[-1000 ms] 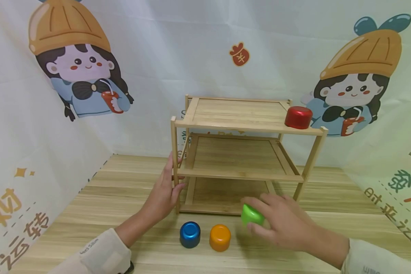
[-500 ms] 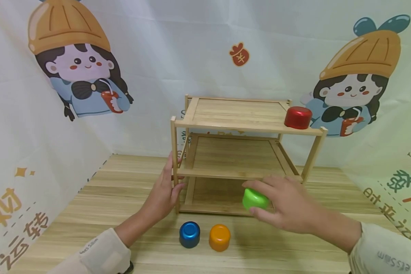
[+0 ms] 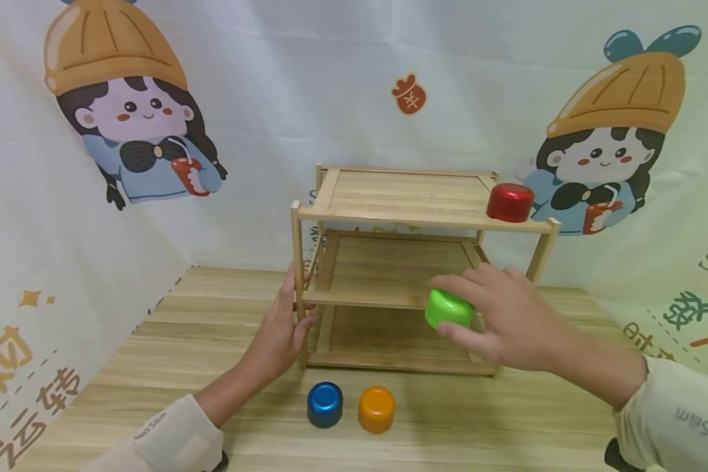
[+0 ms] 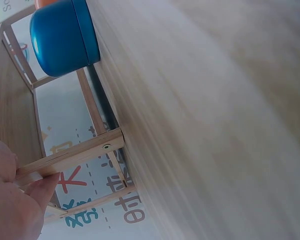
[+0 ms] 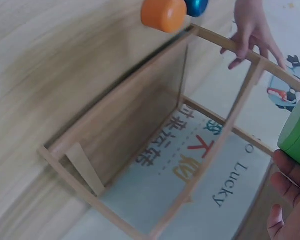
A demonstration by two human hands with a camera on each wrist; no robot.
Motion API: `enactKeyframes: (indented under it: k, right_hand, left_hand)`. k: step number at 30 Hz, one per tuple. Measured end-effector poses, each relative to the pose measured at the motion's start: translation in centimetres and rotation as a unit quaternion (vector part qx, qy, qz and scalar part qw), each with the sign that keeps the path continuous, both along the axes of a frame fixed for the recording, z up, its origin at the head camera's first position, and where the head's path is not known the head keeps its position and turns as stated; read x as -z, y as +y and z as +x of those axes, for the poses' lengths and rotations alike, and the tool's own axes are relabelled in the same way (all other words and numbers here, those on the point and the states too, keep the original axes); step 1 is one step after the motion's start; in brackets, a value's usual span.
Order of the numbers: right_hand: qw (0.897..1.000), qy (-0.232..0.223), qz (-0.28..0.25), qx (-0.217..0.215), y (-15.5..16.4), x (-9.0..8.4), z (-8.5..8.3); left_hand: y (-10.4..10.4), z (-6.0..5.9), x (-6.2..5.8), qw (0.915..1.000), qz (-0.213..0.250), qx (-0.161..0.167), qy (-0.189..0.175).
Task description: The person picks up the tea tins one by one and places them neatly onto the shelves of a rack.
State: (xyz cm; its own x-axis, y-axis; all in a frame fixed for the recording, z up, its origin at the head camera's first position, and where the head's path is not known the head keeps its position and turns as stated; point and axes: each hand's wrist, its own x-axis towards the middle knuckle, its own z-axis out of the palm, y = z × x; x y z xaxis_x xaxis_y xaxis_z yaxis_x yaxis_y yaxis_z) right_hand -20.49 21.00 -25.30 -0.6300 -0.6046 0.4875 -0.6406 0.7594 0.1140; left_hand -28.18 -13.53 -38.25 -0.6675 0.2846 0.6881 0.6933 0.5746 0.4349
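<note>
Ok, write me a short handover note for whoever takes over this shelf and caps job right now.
Right hand: grips the green cap, held in the air in front of the middle tier of the wooden shelf.
Left hand: on the shelf's front left post, bracing it.
Done: the red cap sits on the top tier, right end.
Left: the green cap is not yet set down; the blue cap and the orange cap sit side by side on the table in front of the shelf.
</note>
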Motion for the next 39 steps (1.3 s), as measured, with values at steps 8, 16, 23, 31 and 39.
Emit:
enactKeyframes:
  k: [8, 16, 23, 31, 39]
  right_hand:
    - [1.000, 0.016, 0.002, -0.019, -0.1, -2.6, -0.5]
    - [0.999, 0.034, -0.023, -0.029, 0.2, -5.1, -0.9]
    - [0.998, 0.052, -0.025, -0.033, 0.2, -6.8, -1.3]
    - [0.999, 0.038, -0.026, -0.022, 0.4, -8.9, -2.0]
    - [0.999, 0.032, -0.033, -0.014, 0.7, -10.8, -3.1]
  left_hand:
    - [-0.1, 0.0, 0.1, 1.0000, 0.006, 0.002, -0.002]
    - [-0.1, 0.0, 0.2, 1.0000, 0.007, 0.001, -0.006]
    - [-0.1, 0.1, 0.2, 0.9999, 0.006, 0.003, -0.007]
    - [0.0, 0.1, 0.0, 1.0000, 0.004, 0.001, -0.005]
    - [0.1, 0.1, -0.1, 1.0000, 0.004, 0.002, 0.001]
